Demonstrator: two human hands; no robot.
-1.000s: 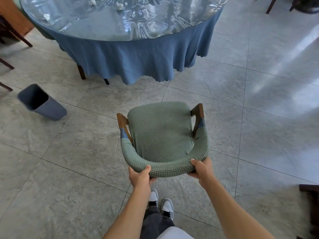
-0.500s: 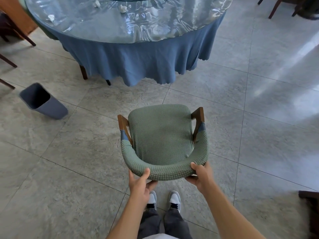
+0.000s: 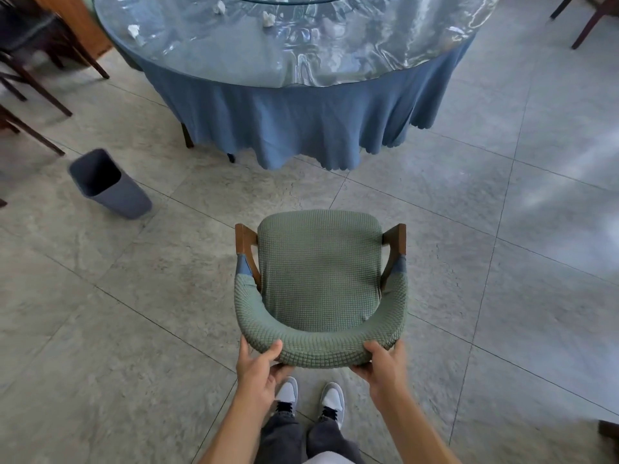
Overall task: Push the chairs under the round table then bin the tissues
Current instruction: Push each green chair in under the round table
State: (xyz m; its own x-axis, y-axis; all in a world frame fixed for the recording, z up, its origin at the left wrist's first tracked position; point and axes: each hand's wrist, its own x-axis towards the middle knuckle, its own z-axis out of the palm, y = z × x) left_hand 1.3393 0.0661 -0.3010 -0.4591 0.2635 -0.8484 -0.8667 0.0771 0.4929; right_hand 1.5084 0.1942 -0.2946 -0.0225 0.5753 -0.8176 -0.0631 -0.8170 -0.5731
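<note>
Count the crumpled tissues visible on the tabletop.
3, all on the round table: tissue at the left edge, tissue further back left of centre, tissue near the centre. The far side is out of frame, so more may exist.

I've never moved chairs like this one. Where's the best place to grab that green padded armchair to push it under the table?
Grip the curved top of the backrest of the green padded armchair, from behind: it faces the round blue-clothed table. Both hands hold there now, left hand, right hand.
</note>
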